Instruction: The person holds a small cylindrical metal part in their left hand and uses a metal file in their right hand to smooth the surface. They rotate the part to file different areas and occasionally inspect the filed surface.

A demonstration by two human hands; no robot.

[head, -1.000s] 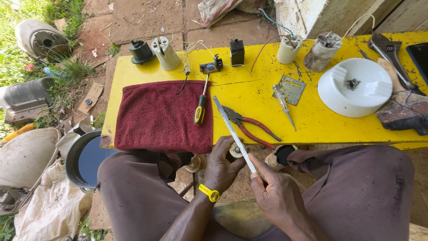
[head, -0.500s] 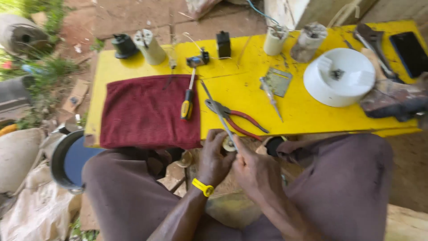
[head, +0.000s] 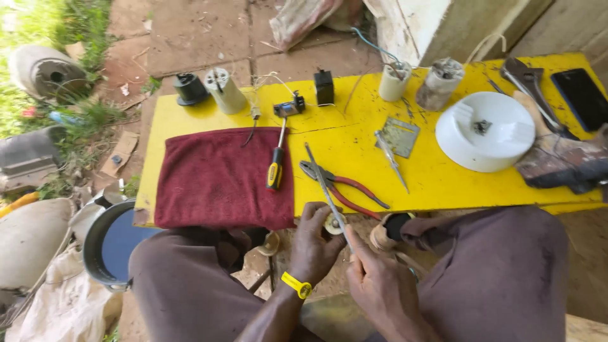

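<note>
Metal blade (head: 326, 187), long and thin, is gripped in the closed right hand (head: 380, 285) and laid across a small round part (head: 332, 223), which is pinched in the curled fingers of the left hand (head: 315, 244) just below the near edge of the yellow surface (head: 443, 183). Red-handled pliers (head: 345, 183) are touched by the blade. A yellow-handled screwdriver (head: 276, 158) is seen on the edge of a maroon cloth (head: 215, 177). Farther off, a white round dish (head: 484, 130) is placed.
</note>
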